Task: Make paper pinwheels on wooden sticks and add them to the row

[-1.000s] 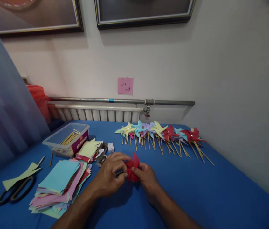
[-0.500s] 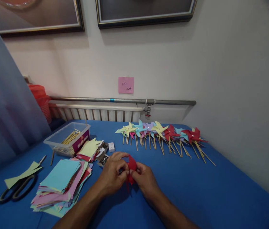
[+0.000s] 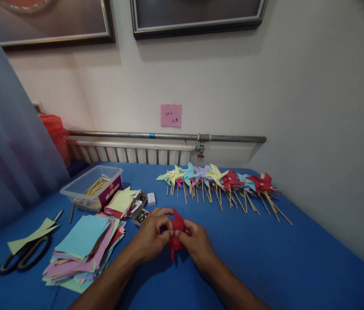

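Between my two hands, above the blue table, is a red paper pinwheel [image 3: 177, 221] with folded blades. My left hand [image 3: 154, 232] pinches it near its middle from the left, thumb and fingers closed. From the right, my right hand [image 3: 198, 243] grips it with the thumb pressed at the centre. Whether a pin or a stick is in the fingers is hidden. Just beyond my left hand stand small open boxes of metal pins [image 3: 140, 215], with a small white box [image 3: 151, 199] beside them.
Finished pinwheels [image 3: 214, 175] on sticks lie in a row along the back. To the left are a stack of coloured paper [image 3: 81, 241], black-handled scissors [image 3: 27, 254] under a green paper scrap, a clear plastic tub [image 3: 88, 183] of sticks, and yellow paper pieces [image 3: 120, 200].
The red pinwheel has turned slightly in my fingers, and its lower blade shows more plainly. My hands stay in nearly the same place.
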`<state>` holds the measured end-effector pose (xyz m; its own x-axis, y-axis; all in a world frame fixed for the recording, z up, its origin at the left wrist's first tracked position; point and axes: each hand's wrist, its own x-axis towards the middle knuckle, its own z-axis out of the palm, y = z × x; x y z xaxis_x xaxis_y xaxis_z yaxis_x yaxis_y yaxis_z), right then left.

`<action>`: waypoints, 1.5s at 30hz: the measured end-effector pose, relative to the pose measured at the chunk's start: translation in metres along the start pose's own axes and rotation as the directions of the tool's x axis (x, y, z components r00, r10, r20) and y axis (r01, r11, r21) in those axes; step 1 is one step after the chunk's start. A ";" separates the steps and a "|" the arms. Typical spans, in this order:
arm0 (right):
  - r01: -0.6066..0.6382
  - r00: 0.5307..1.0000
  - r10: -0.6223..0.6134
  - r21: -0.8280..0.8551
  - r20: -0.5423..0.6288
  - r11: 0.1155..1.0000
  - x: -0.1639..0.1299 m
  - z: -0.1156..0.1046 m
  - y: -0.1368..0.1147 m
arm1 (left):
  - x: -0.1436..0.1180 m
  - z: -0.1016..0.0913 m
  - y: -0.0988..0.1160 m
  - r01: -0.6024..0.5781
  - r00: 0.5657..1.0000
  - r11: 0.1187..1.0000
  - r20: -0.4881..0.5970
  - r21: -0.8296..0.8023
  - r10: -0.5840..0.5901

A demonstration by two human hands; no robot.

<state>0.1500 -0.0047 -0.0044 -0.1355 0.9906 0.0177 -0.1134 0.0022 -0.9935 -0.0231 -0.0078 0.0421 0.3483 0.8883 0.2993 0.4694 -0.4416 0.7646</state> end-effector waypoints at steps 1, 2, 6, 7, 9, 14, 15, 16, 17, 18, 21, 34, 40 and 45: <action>0.000 1.000 0.000 0.004 0.002 1.000 0.000 0.000 0.000 | 0.000 0.000 0.000 0.001 1.000 1.000 -0.003 -0.005 -0.001; 0.001 1.000 -0.001 0.005 0.003 1.000 0.001 -0.001 0.001 | 0.000 0.001 0.000 -0.001 1.000 1.000 -0.009 -0.006 0.001; 0.008 1.000 -0.008 -0.013 -0.001 1.000 0.002 -0.002 0.005 | 0.000 0.004 0.000 -0.026 0.999 0.999 -0.040 0.041 0.028; 0.007 1.000 -0.007 -0.017 -0.003 1.000 0.003 -0.002 0.006 | 0.000 0.005 0.000 -0.036 0.998 0.998 -0.048 0.059 0.038; 0.005 1.000 -0.005 -0.018 -0.008 1.000 0.003 -0.002 0.009 | 0.000 0.007 -0.001 -0.056 0.996 0.994 -0.068 0.097 0.063; -0.009 0.999 0.009 -0.013 -0.033 1.000 0.006 -0.002 0.013 | -0.001 0.012 -0.002 -0.078 0.991 0.986 -0.094 0.145 0.092; -0.010 0.999 0.010 -0.004 -0.034 1.000 0.006 -0.002 0.013 | -0.001 0.012 -0.002 -0.073 0.992 0.988 -0.093 0.137 0.086; -0.011 0.999 0.011 0.005 -0.034 1.000 0.007 -0.002 0.014 | -0.001 0.011 -0.002 -0.064 0.993 0.991 -0.089 0.118 0.075; -0.013 0.999 0.013 0.012 -0.037 1.000 0.007 -0.002 0.014 | -0.001 0.010 -0.002 -0.051 0.995 0.995 -0.082 0.085 0.058; -0.016 0.999 0.017 0.015 -0.039 1.000 0.008 -0.003 0.015 | -0.001 0.008 -0.002 -0.029 0.997 0.999 -0.074 0.036 0.031; -0.029 0.999 0.030 0.030 -0.039 0.999 0.008 -0.004 0.015 | 0.001 0.000 -0.002 0.063 0.997 0.981 -0.021 -0.182 -0.068; -0.016 1.000 0.017 0.059 -0.010 0.998 0.001 0.001 0.005 | 0.001 -0.003 0.002 0.117 0.990 0.977 0.104 -0.178 -0.100; -0.016 1.000 0.015 0.069 0.008 0.998 0.001 0.000 0.002 | 0.001 0.000 -0.001 0.125 0.991 0.984 0.070 -0.125 -0.116; -0.027 1.000 0.025 0.088 0.014 0.996 0.002 0.000 0.003 | 0.001 0.001 0.002 0.102 0.994 0.991 0.051 -0.088 -0.097</action>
<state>0.1496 -0.0026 -0.0073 -0.1516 0.9884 -0.0061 -0.1961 -0.0361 -0.9799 -0.0213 -0.0075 0.0436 0.3418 0.9196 0.1938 0.4290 -0.3362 0.8384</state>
